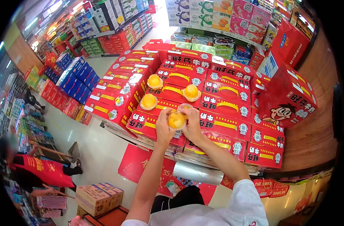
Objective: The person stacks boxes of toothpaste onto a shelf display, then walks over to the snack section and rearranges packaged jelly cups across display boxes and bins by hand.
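The left hand [163,126] and right hand [192,122] close around a clear, round plastic cup of yellow fruit [176,121], a hold apparently calling for level, steady fingers.

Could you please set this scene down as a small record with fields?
Left hand: grips the left side of a clear plastic cup of yellow pieces
Right hand: at the cup's right side
Nearby: three clear cups with orange-yellow contents
Surface: red cardboard cartons with yellow handles
Beyond, left: a person in a red top
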A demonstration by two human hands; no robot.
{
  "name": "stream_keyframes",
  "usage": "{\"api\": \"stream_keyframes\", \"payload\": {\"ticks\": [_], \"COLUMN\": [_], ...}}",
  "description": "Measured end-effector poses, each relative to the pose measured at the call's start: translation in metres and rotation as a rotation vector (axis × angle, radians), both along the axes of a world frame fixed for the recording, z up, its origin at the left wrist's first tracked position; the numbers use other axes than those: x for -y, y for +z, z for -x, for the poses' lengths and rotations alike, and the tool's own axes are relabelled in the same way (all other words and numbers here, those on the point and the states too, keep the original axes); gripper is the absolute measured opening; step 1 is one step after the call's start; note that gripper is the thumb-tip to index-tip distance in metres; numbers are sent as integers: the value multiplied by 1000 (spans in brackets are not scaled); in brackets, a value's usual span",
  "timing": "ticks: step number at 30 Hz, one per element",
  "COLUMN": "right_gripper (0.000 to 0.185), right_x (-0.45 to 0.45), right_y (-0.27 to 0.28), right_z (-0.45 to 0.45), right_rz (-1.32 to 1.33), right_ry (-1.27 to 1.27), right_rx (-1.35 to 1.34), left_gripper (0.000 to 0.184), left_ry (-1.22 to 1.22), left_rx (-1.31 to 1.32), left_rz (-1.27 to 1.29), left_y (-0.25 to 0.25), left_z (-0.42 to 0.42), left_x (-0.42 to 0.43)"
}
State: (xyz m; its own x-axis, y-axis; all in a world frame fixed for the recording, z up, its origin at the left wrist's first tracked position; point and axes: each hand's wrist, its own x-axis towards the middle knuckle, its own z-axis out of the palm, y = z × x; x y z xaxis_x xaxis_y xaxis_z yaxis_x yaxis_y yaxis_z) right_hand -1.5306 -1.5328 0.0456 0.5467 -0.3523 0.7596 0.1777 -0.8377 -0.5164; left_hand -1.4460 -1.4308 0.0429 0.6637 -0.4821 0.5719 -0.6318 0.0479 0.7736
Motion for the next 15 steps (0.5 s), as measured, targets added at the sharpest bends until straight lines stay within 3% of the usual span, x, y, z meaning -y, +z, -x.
{"api": "stream_keyframes", "payload": {"ticks": [8, 15], "right_gripper": [50, 47], "right_x": [-1, -6], "right_y": [3, 8], "right_z": [-1, 0], "right_rz": [-72, -430], "right_ry": [-3, 176], "right_rx": [-9, -52], "left_gripper": [26, 30], "left_ry": [1, -27], "left_rx": [50, 123], "left_rz": [52, 70], "left_y": [3, -7], "left_z": [2, -1], "left_x": [1, 1]}}
